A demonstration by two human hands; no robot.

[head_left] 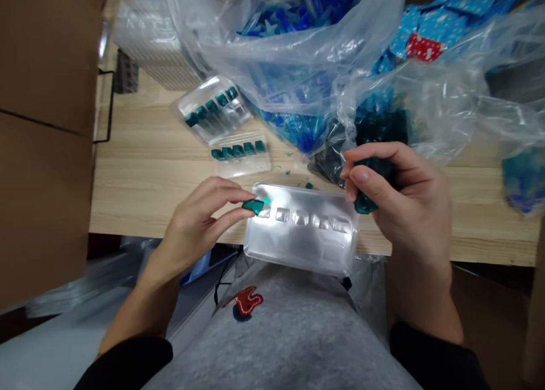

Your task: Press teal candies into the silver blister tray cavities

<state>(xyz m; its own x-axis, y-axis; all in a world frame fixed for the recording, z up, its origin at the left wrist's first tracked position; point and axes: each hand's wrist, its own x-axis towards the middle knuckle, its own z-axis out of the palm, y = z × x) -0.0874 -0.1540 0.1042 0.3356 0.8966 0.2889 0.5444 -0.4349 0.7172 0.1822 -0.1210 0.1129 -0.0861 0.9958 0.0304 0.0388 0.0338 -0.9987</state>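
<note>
Between the thumb and forefinger of my left hand (203,211) is a dark green translucent piece (254,206), held over the leftmost hollow of a clear plastic tray (298,251). That tray has a row of several hollows and lies at the table's front edge. My right hand (394,188) is closed around at least one more dark green piece (365,204), just right of the tray. How many pieces it holds is hidden by the fingers. Beyond the tray lie a clear tray with a row of green pieces (242,166) and a second filled tray (217,126).
A large clear bag (272,61) of blue pieces stands at the back. Dark green pieces (381,128) lie in a bag behind my right hand. Stacked clear trays (157,43) stand back left, beside a cardboard box (46,123). Blue and red dotted packaging (426,46) lies back right.
</note>
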